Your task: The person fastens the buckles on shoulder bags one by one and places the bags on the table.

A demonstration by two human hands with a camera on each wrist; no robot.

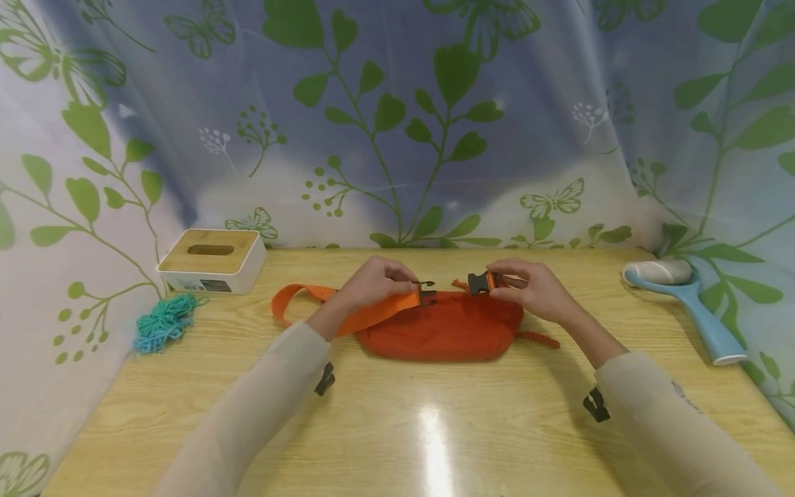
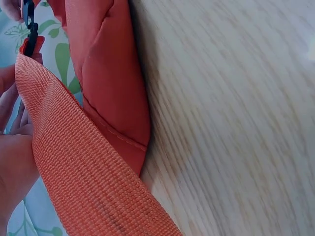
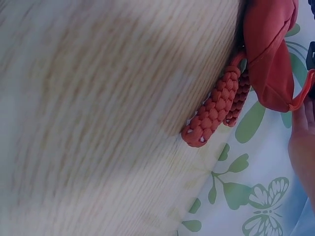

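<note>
While the bag (image 1: 441, 328) lies on the table (image 1: 373, 421), the left hand (image 1: 381, 281) pinches the end of the strap (image 1: 373, 315) by the prongs (image 1: 427, 297), and the right hand (image 1: 533, 288) pinches the back of the socket (image 1: 479, 284). Both meet over the bag's far edge, facing but apart. Joining them seems the step in hand; the next move probably calls for levelling the prongs with the socket, then pushing straight in. Farther back, at left, stands the box (image 1: 211, 262), before the curtain (image 1: 397, 186).

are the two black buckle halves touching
Apart. The head view shows a gap between the pronged half in the left hand and the socket half in the right hand.
</note>
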